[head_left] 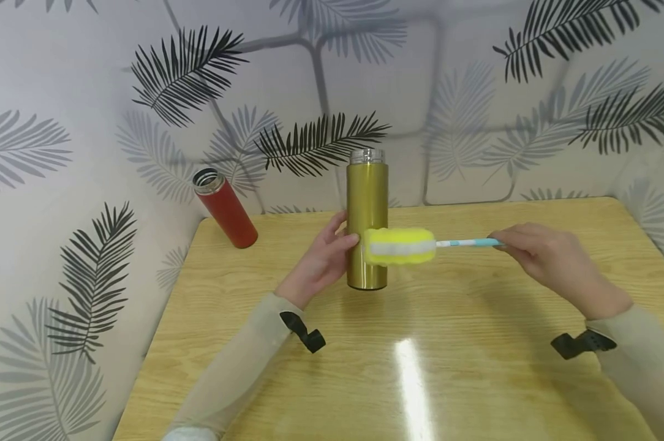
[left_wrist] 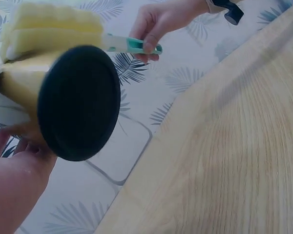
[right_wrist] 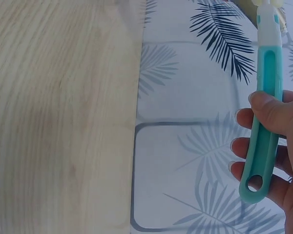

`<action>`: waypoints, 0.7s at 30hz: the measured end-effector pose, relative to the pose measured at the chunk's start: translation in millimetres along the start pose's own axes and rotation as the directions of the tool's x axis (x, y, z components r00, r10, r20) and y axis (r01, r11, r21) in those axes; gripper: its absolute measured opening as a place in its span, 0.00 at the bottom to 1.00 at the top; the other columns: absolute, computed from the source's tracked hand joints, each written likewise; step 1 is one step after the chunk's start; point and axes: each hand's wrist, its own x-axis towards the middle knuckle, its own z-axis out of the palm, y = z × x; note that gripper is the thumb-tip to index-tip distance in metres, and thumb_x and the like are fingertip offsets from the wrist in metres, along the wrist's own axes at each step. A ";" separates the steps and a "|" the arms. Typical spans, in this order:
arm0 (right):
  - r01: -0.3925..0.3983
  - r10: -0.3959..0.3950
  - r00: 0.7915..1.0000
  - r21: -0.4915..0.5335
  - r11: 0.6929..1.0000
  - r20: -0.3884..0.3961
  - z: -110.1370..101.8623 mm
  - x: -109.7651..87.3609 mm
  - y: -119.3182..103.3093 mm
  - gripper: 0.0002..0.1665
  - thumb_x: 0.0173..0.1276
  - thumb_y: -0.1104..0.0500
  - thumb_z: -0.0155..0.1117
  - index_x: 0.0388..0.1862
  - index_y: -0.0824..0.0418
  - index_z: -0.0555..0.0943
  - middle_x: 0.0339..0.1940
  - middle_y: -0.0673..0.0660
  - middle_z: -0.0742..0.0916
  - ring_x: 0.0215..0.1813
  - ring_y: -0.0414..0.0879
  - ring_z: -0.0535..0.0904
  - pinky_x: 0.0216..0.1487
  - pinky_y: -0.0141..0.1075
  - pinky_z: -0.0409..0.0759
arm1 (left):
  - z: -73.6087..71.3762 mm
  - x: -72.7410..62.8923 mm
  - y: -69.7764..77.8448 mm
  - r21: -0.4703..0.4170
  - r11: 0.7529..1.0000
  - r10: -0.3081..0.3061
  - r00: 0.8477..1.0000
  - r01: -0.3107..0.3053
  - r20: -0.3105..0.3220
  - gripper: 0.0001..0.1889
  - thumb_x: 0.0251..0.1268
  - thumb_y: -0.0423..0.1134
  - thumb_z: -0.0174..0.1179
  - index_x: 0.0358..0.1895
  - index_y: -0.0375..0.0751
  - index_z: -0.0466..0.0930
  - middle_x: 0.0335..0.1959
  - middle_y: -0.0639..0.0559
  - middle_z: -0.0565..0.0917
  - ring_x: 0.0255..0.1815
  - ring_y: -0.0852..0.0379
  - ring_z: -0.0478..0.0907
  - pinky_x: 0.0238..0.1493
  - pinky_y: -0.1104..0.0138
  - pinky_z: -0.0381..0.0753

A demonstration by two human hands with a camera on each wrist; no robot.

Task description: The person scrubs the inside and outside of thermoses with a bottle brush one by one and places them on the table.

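Observation:
My left hand [head_left: 326,257] grips a gold thermos bottle [head_left: 367,202] around its side, upright and with its lid off. In the left wrist view the bottle's dark round base [left_wrist: 80,102] faces the camera. Fingers and thumb of my right hand [head_left: 552,257] hold the turquoise handle [right_wrist: 268,126] of a sponge bottle brush. The yellow and white sponge head [head_left: 400,246] points left and overlaps the front of the bottle's body in the head view. The right wrist view shows the handle's end with its hanging hole.
A red thermos bottle [head_left: 227,211], also without a lid, stands at the back left corner of the wooden table [head_left: 453,355]. Behind the table is a wall [head_left: 464,98] with a leaf pattern. Black straps are around both wrists.

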 end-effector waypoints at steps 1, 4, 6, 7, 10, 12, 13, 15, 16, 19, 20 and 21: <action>-0.010 0.010 1.000 -0.002 1.000 -0.005 -1.1 0.9 0.2 0.38 0.85 0.37 0.41 0.47 0.63 0.90 0.35 0.57 0.91 0.34 0.52 0.87 0.31 0.47 0.82 | 0.4 0.2 -0.3 0.029 1.000 -0.005 1.000 0.004 0.003 0.53 0.36 0.55 0.87 0.69 0.57 0.65 0.58 0.53 0.78 0.55 0.55 0.79 0.59 0.60 0.77; -0.041 0.040 0.999 -0.015 0.999 -0.027 -4.5 3.3 0.9 0.39 0.84 0.36 0.42 0.47 0.64 0.89 0.35 0.58 0.91 0.33 0.53 0.87 0.31 0.49 0.81 | 2.1 1.0 -1.2 0.101 0.995 -0.018 1.000 0.017 0.010 0.59 0.34 0.58 0.85 0.76 0.54 0.61 0.61 0.53 0.77 0.56 0.54 0.79 0.62 0.57 0.76; -0.049 0.048 0.998 -0.031 0.998 -0.037 -6.6 4.8 1.5 0.39 0.85 0.36 0.41 0.47 0.64 0.90 0.34 0.58 0.91 0.33 0.53 0.87 0.31 0.49 0.81 | 3.7 0.8 -2.1 0.147 0.989 -0.027 1.000 0.026 0.003 0.64 0.34 0.61 0.83 0.80 0.51 0.58 0.63 0.50 0.76 0.57 0.54 0.79 0.63 0.56 0.76; -0.050 0.048 0.998 -0.040 0.998 -0.040 -7.8 5.4 2.0 0.39 0.85 0.36 0.41 0.47 0.64 0.90 0.35 0.58 0.91 0.32 0.54 0.87 0.30 0.50 0.81 | 4.9 0.9 -2.6 0.168 0.985 -0.031 1.000 0.031 0.001 0.66 0.34 0.62 0.82 0.81 0.49 0.56 0.64 0.49 0.76 0.56 0.54 0.79 0.64 0.56 0.75; -0.044 0.042 0.998 -0.059 0.997 -0.046 -11.5 7.4 3.7 0.39 0.85 0.36 0.41 0.46 0.64 0.90 0.34 0.59 0.90 0.30 0.53 0.86 0.28 0.50 0.80 | 8.6 0.8 -3.8 0.216 0.975 -0.046 0.999 0.046 -0.006 0.67 0.35 0.65 0.80 0.83 0.48 0.54 0.66 0.42 0.76 0.56 0.54 0.80 0.66 0.53 0.75; -0.044 0.041 0.998 -0.074 0.996 -0.051 -13.6 8.6 4.9 0.39 0.85 0.36 0.41 0.46 0.64 0.89 0.33 0.59 0.90 0.30 0.54 0.86 0.27 0.50 0.80 | 11.0 1.2 -4.1 0.244 0.969 -0.048 0.999 0.048 -0.005 0.67 0.35 0.67 0.79 0.83 0.47 0.54 0.67 0.40 0.76 0.56 0.54 0.80 0.68 0.53 0.74; -0.046 0.042 0.998 -0.079 0.996 -0.054 -14.7 9.2 5.4 0.39 0.85 0.36 0.41 0.46 0.64 0.89 0.33 0.59 0.90 0.30 0.54 0.86 0.26 0.51 0.80 | 12.1 1.4 -4.1 0.257 0.965 -0.049 0.999 0.049 -0.009 0.68 0.35 0.67 0.79 0.83 0.46 0.54 0.66 0.40 0.77 0.56 0.54 0.80 0.68 0.53 0.73; -0.055 0.050 0.997 -0.086 0.995 -0.060 -16.7 10.5 6.6 0.39 0.85 0.36 0.41 0.46 0.65 0.89 0.34 0.60 0.90 0.31 0.56 0.87 0.27 0.52 0.81 | 13.6 2.0 -3.9 0.269 0.962 -0.051 0.999 0.054 -0.018 0.68 0.33 0.68 0.80 0.81 0.44 0.56 0.64 0.42 0.78 0.56 0.55 0.79 0.70 0.55 0.71; -0.060 0.055 0.996 -0.088 0.994 -0.065 -17.7 11.2 7.2 0.39 0.85 0.36 0.41 0.46 0.65 0.89 0.34 0.61 0.90 0.32 0.57 0.87 0.28 0.52 0.81 | 14.0 2.4 -3.9 0.273 0.960 -0.052 0.998 0.056 -0.023 0.69 0.32 0.69 0.80 0.80 0.43 0.56 0.62 0.43 0.79 0.56 0.55 0.80 0.70 0.55 0.70; -0.075 0.066 0.994 -0.098 0.992 -0.089 -20.2 13.8 9.5 0.39 0.85 0.36 0.42 0.47 0.66 0.89 0.35 0.63 0.91 0.33 0.60 0.87 0.30 0.53 0.81 | 14.0 3.3 -4.0 0.255 0.965 -0.058 0.998 0.063 -0.026 0.69 0.29 0.69 0.82 0.78 0.41 0.56 0.61 0.44 0.79 0.56 0.55 0.79 0.72 0.55 0.67; -0.080 0.070 0.993 -0.100 0.992 -0.098 -21.0 14.9 10.2 0.40 0.85 0.36 0.42 0.47 0.66 0.89 0.35 0.63 0.91 0.33 0.61 0.87 0.31 0.54 0.81 | 13.7 3.7 -4.0 0.244 0.968 -0.060 0.998 0.064 -0.021 0.68 0.30 0.68 0.82 0.77 0.41 0.56 0.62 0.43 0.78 0.56 0.55 0.79 0.73 0.54 0.67; -0.083 0.072 0.992 -0.105 0.991 -0.106 -21.8 16.0 10.9 0.40 0.85 0.36 0.42 0.47 0.67 0.89 0.34 0.63 0.91 0.33 0.61 0.87 0.30 0.54 0.80 | 13.2 4.1 -3.9 0.234 0.970 -0.061 0.998 0.063 -0.015 0.68 0.31 0.67 0.82 0.78 0.41 0.56 0.63 0.41 0.77 0.57 0.54 0.79 0.74 0.53 0.66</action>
